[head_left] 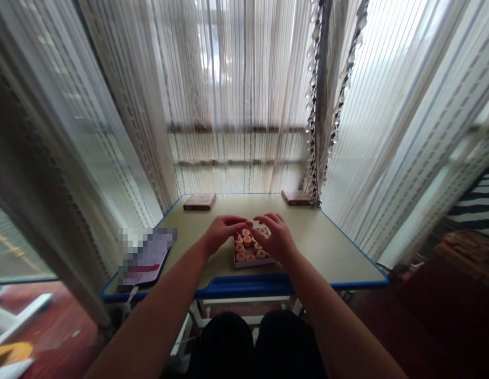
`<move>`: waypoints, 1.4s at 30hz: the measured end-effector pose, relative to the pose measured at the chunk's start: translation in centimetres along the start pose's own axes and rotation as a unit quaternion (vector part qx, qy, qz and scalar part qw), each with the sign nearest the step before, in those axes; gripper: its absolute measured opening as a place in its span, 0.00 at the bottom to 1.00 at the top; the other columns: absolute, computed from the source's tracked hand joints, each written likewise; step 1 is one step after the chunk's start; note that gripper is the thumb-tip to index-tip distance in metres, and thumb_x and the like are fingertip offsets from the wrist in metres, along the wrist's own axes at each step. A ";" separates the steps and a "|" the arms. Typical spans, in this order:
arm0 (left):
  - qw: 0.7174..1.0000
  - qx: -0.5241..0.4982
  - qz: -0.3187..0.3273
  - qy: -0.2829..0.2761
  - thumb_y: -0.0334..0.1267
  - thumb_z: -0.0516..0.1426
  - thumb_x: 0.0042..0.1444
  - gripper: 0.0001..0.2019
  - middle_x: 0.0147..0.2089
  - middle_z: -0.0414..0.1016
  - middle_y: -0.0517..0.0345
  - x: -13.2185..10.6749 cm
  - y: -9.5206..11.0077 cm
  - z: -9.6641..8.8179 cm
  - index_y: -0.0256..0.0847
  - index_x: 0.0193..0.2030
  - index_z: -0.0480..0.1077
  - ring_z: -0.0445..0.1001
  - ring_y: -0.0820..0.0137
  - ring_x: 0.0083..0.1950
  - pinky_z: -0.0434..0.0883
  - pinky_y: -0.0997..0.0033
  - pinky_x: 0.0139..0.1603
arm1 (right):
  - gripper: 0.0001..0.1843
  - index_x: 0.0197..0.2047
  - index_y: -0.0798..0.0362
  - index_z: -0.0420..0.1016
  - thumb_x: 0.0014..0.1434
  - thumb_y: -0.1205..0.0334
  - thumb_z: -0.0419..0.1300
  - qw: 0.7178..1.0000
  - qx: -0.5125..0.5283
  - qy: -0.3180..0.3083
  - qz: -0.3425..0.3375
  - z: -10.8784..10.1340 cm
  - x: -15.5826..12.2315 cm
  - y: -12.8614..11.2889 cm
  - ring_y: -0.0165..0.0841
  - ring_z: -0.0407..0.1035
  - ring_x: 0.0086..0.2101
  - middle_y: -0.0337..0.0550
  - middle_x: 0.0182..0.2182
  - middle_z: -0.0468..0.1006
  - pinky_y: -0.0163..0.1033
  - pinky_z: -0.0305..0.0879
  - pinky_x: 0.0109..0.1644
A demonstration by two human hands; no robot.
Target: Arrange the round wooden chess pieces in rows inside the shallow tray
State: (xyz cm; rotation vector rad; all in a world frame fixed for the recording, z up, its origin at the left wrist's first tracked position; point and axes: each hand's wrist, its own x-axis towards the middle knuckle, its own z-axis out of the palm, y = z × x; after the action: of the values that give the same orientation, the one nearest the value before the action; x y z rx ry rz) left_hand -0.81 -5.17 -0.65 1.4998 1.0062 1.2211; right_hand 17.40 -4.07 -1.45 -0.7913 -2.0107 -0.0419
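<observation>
A shallow open box (255, 265) on the table holds several round, pale pieces (247, 241) with red marks, like Chinese chess pieces. Over its far left side, my left hand (224, 231) pinches one round piece (249, 225) between thumb and fingertips. My right hand (279, 236) hovers over the box's right side, fingers curved and thumb apart from them, close to the pinched piece. I make out nothing in that hand. Its palm and fingers hide part of the box's right side.
The pale table (331, 258) has a blue rim and a blue front tray (250, 285). Flat brown boxes lie at the back left (200, 201) and back right (296, 197). A tablet-like device (153, 259), partly blurred out, lies at the left edge with a cable. Curtains (236, 105) hang behind.
</observation>
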 end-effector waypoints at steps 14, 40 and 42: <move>0.999 -0.030 -0.041 0.006 0.45 0.63 0.39 0.18 0.29 0.76 0.53 -0.2 0.0 0.4 0.35 0.36 0.75 0.66 0.77 0.26 0.62 0.76 0.25 | 0.09 0.36 0.50 0.74 0.50 0.59 0.60 0.999 0.004 -0.022 -0.025 0.1 -0.1 0.0 0.34 0.64 0.34 0.42 0.31 0.75 0.39 0.59 0.45; 0.767 0.569 0.093 0.284 0.43 0.46 0.55 0.20 0.23 0.73 0.53 1.1 -3.1 -1.5 0.37 0.21 0.70 0.66 0.72 0.24 0.55 0.72 0.28 | 0.07 0.29 0.49 0.77 0.49 0.58 0.59 0.974 -0.006 -0.224 -0.038 -0.1 -0.4 -0.4 0.31 0.61 0.31 0.40 0.26 0.69 0.37 0.57 0.40; 0.771 0.569 0.091 0.272 0.43 0.46 0.55 0.20 0.23 0.73 0.53 1.2 -3.1 -1.5 0.37 0.21 0.70 0.65 0.72 0.24 0.55 0.73 0.28 | 0.07 0.29 0.49 0.77 0.49 0.57 0.60 0.974 -0.005 -0.225 -0.036 -0.1 -0.4 -0.5 0.30 0.61 0.31 0.40 0.26 0.69 0.37 0.57 0.40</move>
State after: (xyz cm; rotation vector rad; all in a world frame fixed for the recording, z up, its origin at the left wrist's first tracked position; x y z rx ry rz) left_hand -2.25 -3.07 -3.29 2.2077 2.3216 1.2435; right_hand 17.37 -4.67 -1.57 -0.7854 -2.4674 0.0931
